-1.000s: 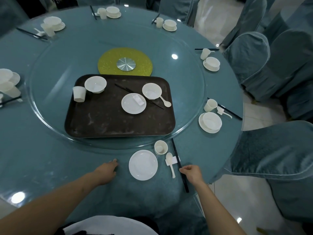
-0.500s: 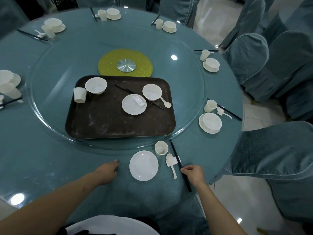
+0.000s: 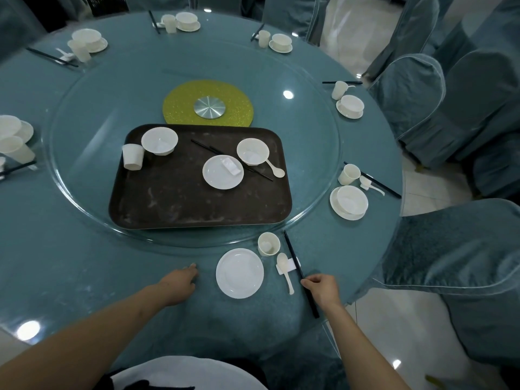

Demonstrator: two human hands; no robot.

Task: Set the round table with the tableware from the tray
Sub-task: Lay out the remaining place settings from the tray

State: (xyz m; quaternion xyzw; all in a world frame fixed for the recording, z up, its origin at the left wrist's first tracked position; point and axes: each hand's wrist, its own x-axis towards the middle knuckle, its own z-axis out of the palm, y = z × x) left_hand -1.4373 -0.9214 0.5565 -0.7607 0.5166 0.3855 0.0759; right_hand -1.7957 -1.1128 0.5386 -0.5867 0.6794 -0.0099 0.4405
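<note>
While right hand [image 3: 323, 288] pinches chopsticks [image 3: 298, 267], left hand [image 3: 180, 282] rests released on table [image 3: 84, 277].

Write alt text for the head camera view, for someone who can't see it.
A person's right hand pinches black chopsticks beside a white plate, cup and spoon on a round teal table; the left hand rests flat. A brown tray holds more tableware.

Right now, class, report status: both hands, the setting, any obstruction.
Left hand flat on table. Right hand pinching chopsticks beside plate. No bowl on plate; two bowls on tray. Nothing blocking.
</note>
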